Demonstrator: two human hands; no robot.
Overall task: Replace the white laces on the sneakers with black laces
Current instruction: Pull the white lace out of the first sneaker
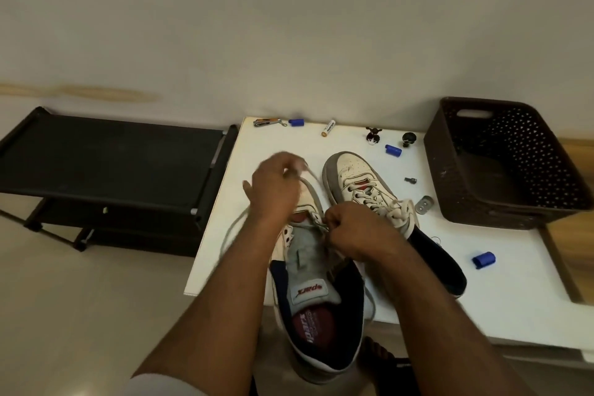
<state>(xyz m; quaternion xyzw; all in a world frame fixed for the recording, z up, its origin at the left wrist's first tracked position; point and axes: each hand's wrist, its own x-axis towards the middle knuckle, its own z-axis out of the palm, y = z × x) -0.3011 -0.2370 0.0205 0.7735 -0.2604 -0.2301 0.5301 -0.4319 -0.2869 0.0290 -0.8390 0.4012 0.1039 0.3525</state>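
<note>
Two white sneakers lie on a white table (501, 292). The near sneaker (313, 296) points away from me, its tongue pulled open. My left hand (276, 190) is raised over its toe, blurred, gripping a white lace (233, 228) that loops out to the left. My right hand (352, 230) pinches the lace at the sneaker's eyelets. The far sneaker (356, 185) stands to the right with its white laces still threaded and tied. No black laces are in view.
A dark brown perforated basket (504, 164) stands at the table's right. Small items dot the tabletop: blue caps (483, 260), a battery (328, 128), a nail clipper (265, 122), small figurines (373, 135). A black low rack (106, 167) sits on the floor at left.
</note>
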